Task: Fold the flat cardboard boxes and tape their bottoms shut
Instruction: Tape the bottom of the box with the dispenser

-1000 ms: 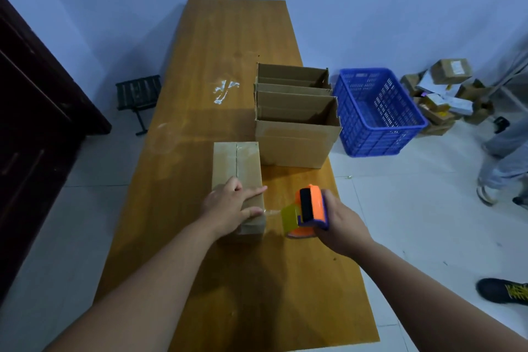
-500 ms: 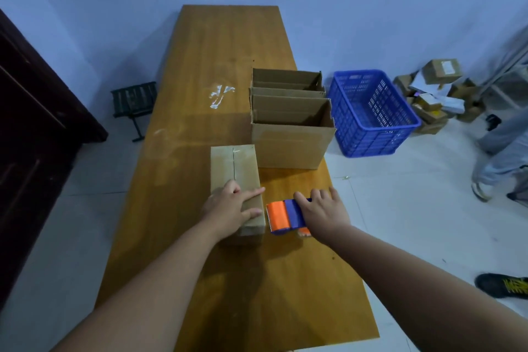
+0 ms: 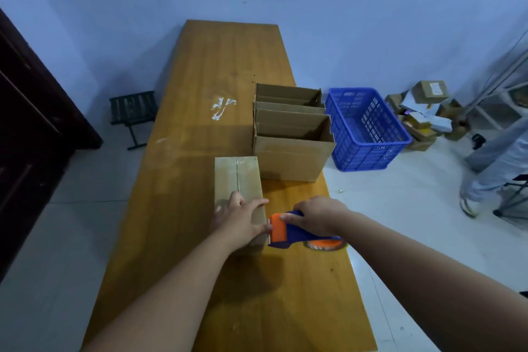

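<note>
A small brown cardboard box (image 3: 237, 177) lies bottom-up on the wooden table (image 3: 205, 88), clear tape along its centre seam. My left hand (image 3: 237, 220) rests on the box's near end, fingers spread over the top and the thumb on its right side. My right hand (image 3: 317, 216) grips an orange and blue tape dispenser (image 3: 288, 233), whose orange front touches the box's near right side. The tape roll (image 3: 325, 245) lies low against the table.
Two open folded boxes (image 3: 291, 134) stand behind the small one near the table's right edge. A blue crate (image 3: 368, 128) sits on the floor to the right, with piled parcels (image 3: 425, 111) beyond. A person's legs (image 3: 491, 163) stand far right. A black stool (image 3: 133, 111) is left.
My right hand turned the dispenser over from upright to flat and brought it left against the box's side. My left hand stayed on the box.
</note>
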The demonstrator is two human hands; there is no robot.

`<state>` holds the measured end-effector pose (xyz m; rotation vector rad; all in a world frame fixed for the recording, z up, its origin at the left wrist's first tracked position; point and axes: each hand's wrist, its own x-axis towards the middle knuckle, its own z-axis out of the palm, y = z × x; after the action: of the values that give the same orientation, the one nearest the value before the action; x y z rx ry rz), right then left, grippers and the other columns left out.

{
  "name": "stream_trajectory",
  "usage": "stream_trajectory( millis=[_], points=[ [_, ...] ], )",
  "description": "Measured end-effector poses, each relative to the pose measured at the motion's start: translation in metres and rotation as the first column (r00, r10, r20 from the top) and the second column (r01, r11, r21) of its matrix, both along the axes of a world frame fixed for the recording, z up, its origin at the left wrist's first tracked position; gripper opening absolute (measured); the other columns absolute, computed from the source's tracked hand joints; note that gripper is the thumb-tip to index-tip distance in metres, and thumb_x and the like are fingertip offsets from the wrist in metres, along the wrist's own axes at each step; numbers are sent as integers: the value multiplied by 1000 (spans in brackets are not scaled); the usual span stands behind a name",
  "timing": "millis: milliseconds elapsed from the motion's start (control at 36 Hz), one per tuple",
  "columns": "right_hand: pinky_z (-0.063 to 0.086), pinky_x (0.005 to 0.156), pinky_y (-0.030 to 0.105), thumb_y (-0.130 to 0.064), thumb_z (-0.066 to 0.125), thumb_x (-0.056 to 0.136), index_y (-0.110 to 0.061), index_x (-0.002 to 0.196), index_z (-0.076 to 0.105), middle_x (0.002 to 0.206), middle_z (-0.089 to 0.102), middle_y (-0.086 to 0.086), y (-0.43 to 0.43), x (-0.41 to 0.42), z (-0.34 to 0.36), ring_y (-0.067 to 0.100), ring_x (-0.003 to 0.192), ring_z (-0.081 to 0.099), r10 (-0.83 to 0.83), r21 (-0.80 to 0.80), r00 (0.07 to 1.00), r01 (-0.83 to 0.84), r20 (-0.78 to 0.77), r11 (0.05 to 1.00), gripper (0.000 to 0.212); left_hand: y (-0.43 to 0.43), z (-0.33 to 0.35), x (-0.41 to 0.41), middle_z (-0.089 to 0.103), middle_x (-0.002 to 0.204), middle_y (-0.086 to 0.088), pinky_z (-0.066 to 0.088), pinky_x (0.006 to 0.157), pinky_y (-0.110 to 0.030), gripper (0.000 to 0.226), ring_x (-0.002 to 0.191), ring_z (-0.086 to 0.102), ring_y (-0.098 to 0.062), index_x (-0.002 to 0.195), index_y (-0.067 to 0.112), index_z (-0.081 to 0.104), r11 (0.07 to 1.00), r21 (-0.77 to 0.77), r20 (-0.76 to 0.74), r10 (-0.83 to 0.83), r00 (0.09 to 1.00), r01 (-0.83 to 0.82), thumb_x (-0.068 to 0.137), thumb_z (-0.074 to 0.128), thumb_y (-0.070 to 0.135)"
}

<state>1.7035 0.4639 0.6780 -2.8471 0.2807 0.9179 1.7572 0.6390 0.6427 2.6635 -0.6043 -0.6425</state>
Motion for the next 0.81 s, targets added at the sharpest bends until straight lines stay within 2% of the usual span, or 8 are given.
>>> stream_trajectory(
  millis=[83, 194, 278, 361, 417, 500, 556, 806],
  points=[
    [46, 71, 31, -72, 34, 88, -21, 108, 59, 95, 62, 2, 5, 10, 6, 18, 86, 58, 33, -62, 999, -34, -32, 998, 60, -1, 0, 1, 32, 130, 2, 42, 95, -39, 59, 120, 34, -29, 135, 54, 33, 1000, -5, -15, 6, 1000, -6, 82, 59, 58],
    [47, 80, 34, -63, 43, 90, -20, 117, 57, 105, 63, 4, 6, 27, 19, 22, 94, 59, 46, 59, 960, -30, -275, 998, 52, 1, 4, 0, 33, 128, 2, 42, 90, -35, 61, 117, 35, -27, 136, 53, 33, 1000, -26, -33, -11, 999, 10, 82, 60, 57],
    [50, 85, 37, -67, 51, 84, -20, 116, 56, 105, 64, 5, 7, 37, 19, 23, 95, 60, 24, 74, 923, 5, -384, 997, 58, 2, 6, 1, 34, 125, 3, 42, 89, -33, 61, 114, 36, -24, 136, 53, 34, 999, -44, -52, -18, 998, 16, 81, 61, 56],
    [50, 78, 33, -73, 50, 80, -15, 108, 55, 92, 62, 5, 12, 46, 28, 23, 90, 61, 21, 43, 894, -2, -447, 999, 64, 3, 7, 5, 33, 124, 3, 42, 92, -35, 60, 115, 35, -24, 135, 54, 36, 998, -68, -99, -18, 995, 11, 81, 63, 54],
    [47, 72, 31, -65, 53, 85, -14, 110, 53, 90, 59, 4, 17, 53, 36, 22, 86, 58, 22, 44, 869, 0, -494, 999, 57, 3, 8, 7, 33, 127, 4, 40, 90, -33, 58, 116, 34, -24, 134, 54, 36, 997, -79, -127, -20, 992, 10, 83, 64, 50],
    [48, 74, 32, -51, 62, 86, -14, 115, 49, 94, 58, 4, 20, 62, 42, 22, 85, 56, 9, 41, 853, 15, -522, 999, 49, 4, 7, 7, 32, 127, 3, 38, 83, -30, 58, 117, 34, -24, 134, 56, 35, 998, -67, -131, -21, 991, 12, 84, 63, 48],
    [48, 80, 35, -47, 64, 86, -13, 118, 48, 96, 57, 5, 23, 66, 41, 23, 86, 55, 5, 39, 841, 19, -541, 999, 49, 4, 6, 8, 32, 127, 3, 40, 87, -32, 57, 117, 35, -25, 133, 58, 34, 998, -61, -139, -24, 990, 16, 84, 62, 48],
    [46, 78, 35, -41, 60, 90, -13, 113, 44, 93, 54, 6, 29, 68, 41, 22, 82, 53, 41, 34, 842, -27, -538, 999, 39, 7, 5, 10, 34, 117, 4, 36, 87, -31, 48, 111, 34, -22, 133, 58, 35, 994, -113, -160, -29, 987, 11, 91, 54, 44]
  ],
)
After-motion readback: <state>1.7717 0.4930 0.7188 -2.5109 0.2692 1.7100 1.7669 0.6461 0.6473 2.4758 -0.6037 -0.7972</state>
